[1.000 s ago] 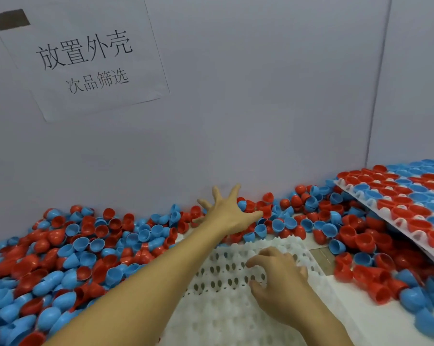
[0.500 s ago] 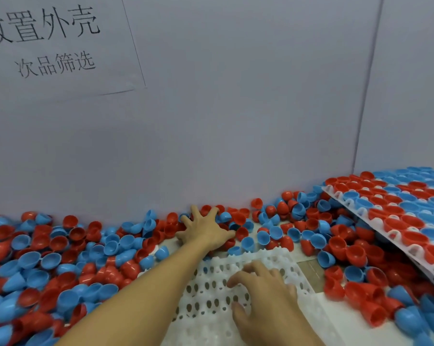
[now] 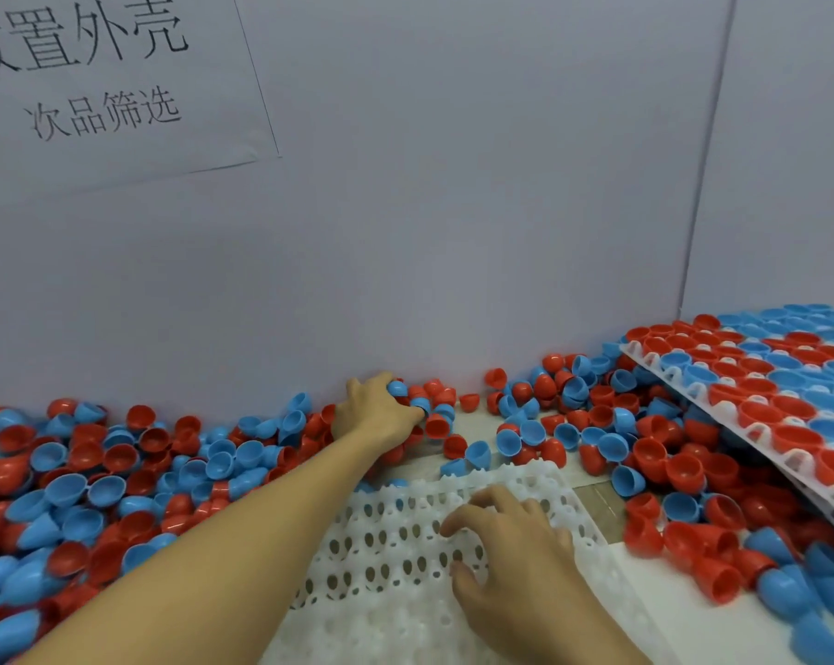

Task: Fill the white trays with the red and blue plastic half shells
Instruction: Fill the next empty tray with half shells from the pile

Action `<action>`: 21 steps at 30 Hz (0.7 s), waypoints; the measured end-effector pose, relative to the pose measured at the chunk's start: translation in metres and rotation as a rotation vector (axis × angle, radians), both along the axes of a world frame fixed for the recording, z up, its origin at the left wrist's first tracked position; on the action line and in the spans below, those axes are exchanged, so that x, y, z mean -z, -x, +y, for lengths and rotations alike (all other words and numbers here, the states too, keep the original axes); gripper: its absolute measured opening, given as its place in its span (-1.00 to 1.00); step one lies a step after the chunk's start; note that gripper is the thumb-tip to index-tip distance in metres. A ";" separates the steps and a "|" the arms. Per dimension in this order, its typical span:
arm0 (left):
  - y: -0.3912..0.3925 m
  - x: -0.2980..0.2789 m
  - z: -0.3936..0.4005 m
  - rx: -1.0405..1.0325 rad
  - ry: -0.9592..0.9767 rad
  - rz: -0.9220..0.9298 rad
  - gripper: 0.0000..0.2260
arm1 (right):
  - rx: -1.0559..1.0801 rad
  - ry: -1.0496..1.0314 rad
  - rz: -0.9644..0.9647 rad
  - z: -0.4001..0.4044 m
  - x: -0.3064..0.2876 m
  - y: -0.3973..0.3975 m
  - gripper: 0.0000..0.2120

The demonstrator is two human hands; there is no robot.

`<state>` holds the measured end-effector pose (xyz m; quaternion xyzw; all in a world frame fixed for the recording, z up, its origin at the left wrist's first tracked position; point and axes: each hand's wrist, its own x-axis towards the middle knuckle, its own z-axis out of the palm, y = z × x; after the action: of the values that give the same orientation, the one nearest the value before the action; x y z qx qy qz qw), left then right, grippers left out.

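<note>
A white perforated tray [image 3: 395, 544] lies in front of me with none of its holes filled. My right hand [image 3: 511, 554] rests on it, fingers bent, fingertips on the tray surface. Red and blue half shells [image 3: 117, 472] lie heaped along the wall on the left and right. My left hand [image 3: 376, 410] reaches far forward into the pile at the wall, its fingers curled round a few blue and red shells [image 3: 417, 400]. A second white tray [image 3: 760, 376], filled with red and blue shells, leans tilted at the right.
A grey partition wall [image 3: 453, 208] closes the back and the right side, with a paper sign [image 3: 93, 88] at top left. Bare tabletop [image 3: 592, 501] shows between the tray and the shells at right. A white sheet [image 3: 693, 616] lies by the tray's right edge.
My left hand has gone from spread open over the shells to curled round a few of them near the wall. The right hand stays on the tray. The view has shifted right.
</note>
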<state>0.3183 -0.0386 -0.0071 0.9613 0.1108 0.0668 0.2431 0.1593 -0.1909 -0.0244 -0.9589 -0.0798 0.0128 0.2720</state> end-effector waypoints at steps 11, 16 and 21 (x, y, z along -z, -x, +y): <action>-0.006 -0.029 0.016 -0.129 0.538 -0.157 -0.82 | 0.001 -0.005 0.024 0.001 -0.001 -0.003 -0.67; -0.006 -0.043 0.018 -0.167 0.813 -0.156 -0.82 | 0.004 -0.009 0.022 0.001 0.000 -0.003 -0.67; 0.003 -0.041 0.028 -0.126 0.367 -0.120 -0.81 | 0.002 -0.020 0.018 0.000 -0.003 -0.002 -0.66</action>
<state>0.3157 -0.0105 0.0334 0.8863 0.1664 0.1175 0.4158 0.1608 -0.1906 -0.0216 -0.9561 -0.0763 0.0200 0.2824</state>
